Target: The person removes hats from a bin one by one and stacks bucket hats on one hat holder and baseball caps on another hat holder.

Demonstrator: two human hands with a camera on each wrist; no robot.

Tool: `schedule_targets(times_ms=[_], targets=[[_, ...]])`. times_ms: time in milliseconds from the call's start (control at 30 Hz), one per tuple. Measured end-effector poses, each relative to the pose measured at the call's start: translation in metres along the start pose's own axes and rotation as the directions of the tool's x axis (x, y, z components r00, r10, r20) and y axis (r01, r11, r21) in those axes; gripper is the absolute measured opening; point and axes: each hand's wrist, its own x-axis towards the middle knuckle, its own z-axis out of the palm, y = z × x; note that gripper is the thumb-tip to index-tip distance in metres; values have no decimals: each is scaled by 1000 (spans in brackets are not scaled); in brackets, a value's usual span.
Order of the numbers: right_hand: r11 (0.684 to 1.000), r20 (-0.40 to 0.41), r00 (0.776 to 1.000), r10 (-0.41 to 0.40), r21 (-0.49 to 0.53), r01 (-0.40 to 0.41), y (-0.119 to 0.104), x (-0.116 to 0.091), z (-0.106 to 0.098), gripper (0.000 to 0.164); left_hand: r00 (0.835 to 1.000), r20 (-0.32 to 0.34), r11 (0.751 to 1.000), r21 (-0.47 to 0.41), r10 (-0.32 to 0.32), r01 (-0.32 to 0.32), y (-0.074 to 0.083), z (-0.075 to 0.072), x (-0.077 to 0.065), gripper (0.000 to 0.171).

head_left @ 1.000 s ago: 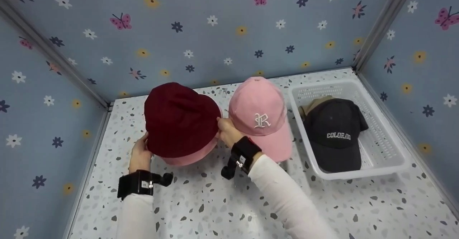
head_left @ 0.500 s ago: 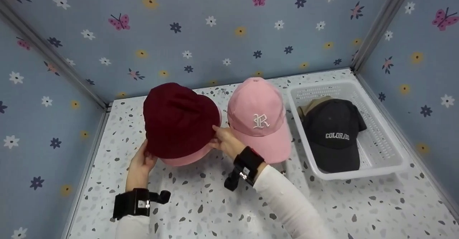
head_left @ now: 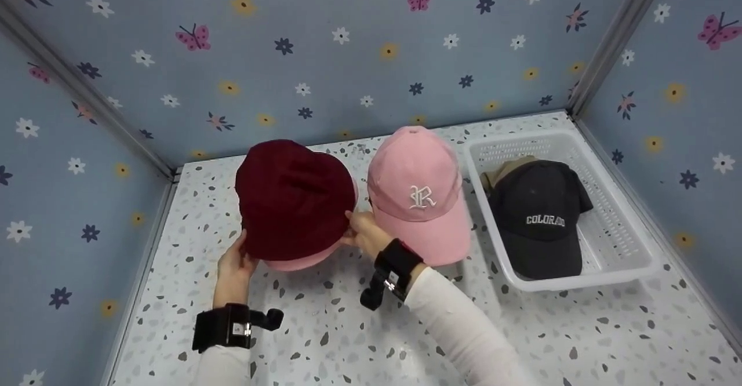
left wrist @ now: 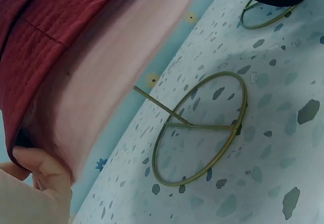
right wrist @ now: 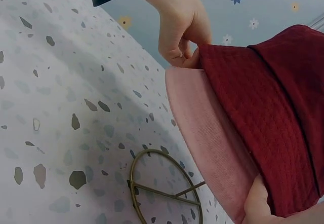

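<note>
A maroon bucket hat [head_left: 295, 200] tops a wire stand with a gold ring base [left wrist: 200, 127]. Below its brim shows a pink brim-like layer [right wrist: 207, 127]; how the two join is hidden. At the hat's left side my left hand [head_left: 235, 264] pinches the maroon brim. On the right side my right hand [head_left: 365, 229] holds the brim edge, its thumb [right wrist: 258, 198] lying along the maroon fabric. Immediately right of that hand is a pink baseball cap [head_left: 417, 183] with a white letter R, apart from the fingers.
A white plastic basket [head_left: 629, 229] stands on the right, holding a black COLORADO cap [head_left: 539, 212] over a khaki one [head_left: 510, 168]. Another gold ring [left wrist: 268, 21] rests on the speckled tabletop [head_left: 324, 339]. Flowered panels [head_left: 324, 67] close in the back and sides.
Both hands have come slightly nearer the viewer, the right one sliding down along the brim. The maroon hat has shifted a little the same way. The pink cap and basket stay put.
</note>
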Motion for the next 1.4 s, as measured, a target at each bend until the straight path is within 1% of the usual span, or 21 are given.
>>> schedule_targets(times_ms=[67,133,267,300,367,500,567,633,733,800,867,933,967,1000,1067,1100,1167,1233,1300,1367,1400], targets=[[1000,-15,1000,-6,-14,5,1,0,0,18,1000,1,1000,16,9,-9,0,-1,2,12],[999,-21,1000,-24,-33,23,2,0,1,19,999,-16,998,63,31,-30,1,0,2,9],[991,-43,996,-77,-116,72,0,0,8,28,992,-81,972,225,92,-71,9,6,-4,4],[989,-41,995,-88,-126,82,1,13,9,33,991,-95,962,263,97,-69,11,9,-6,6],[987,-45,994,-96,-135,89,4,55,9,44,989,-109,948,311,99,-60,16,14,-5,12],[992,-46,995,-92,-90,87,13,162,1,67,988,-131,944,328,84,-37,24,25,4,25],[994,-65,994,-82,-70,78,11,186,1,69,984,-153,939,342,93,-36,26,30,9,24],[994,-85,992,-91,-65,86,11,197,1,69,979,-170,929,367,108,-39,28,34,12,21],[988,-111,983,-149,-62,143,18,218,1,72,976,-175,908,417,132,-48,30,36,16,21],[980,-131,972,-194,-59,188,30,248,-1,70,973,-167,880,472,156,-60,30,35,19,23],[980,-151,968,-201,-35,198,43,288,-3,70,969,-155,838,539,194,-81,30,34,21,23],[986,-143,977,-160,33,166,55,334,-6,68,958,-141,787,606,249,-116,30,33,22,10],[988,-145,980,-138,51,147,61,356,-7,68,954,-123,760,635,274,-136,29,32,22,8],[989,-138,984,-115,72,126,66,376,-9,70,949,-107,737,657,297,-156,29,31,22,27],[986,-73,993,-91,132,101,76,411,-12,66,941,-77,710,678,329,-192,28,31,22,62],[984,-41,996,-85,154,91,80,425,-14,64,938,-66,698,685,341,-206,28,30,22,72],[982,12,995,-95,163,92,87,442,-18,59,937,-59,691,691,345,-212,28,29,23,70],[981,60,993,-106,169,95,91,450,-21,55,934,-71,687,698,349,-203,27,27,26,45],[985,67,991,-115,140,105,94,450,-23,58,931,-79,682,703,356,-201,24,24,30,18],[983,66,988,-138,128,128,95,444,-24,65,931,-80,680,706,355,-199,22,20,35,10],[983,58,988,-140,124,132,95,441,-24,68,935,-54,692,688,350,-219,21,17,38,10]])
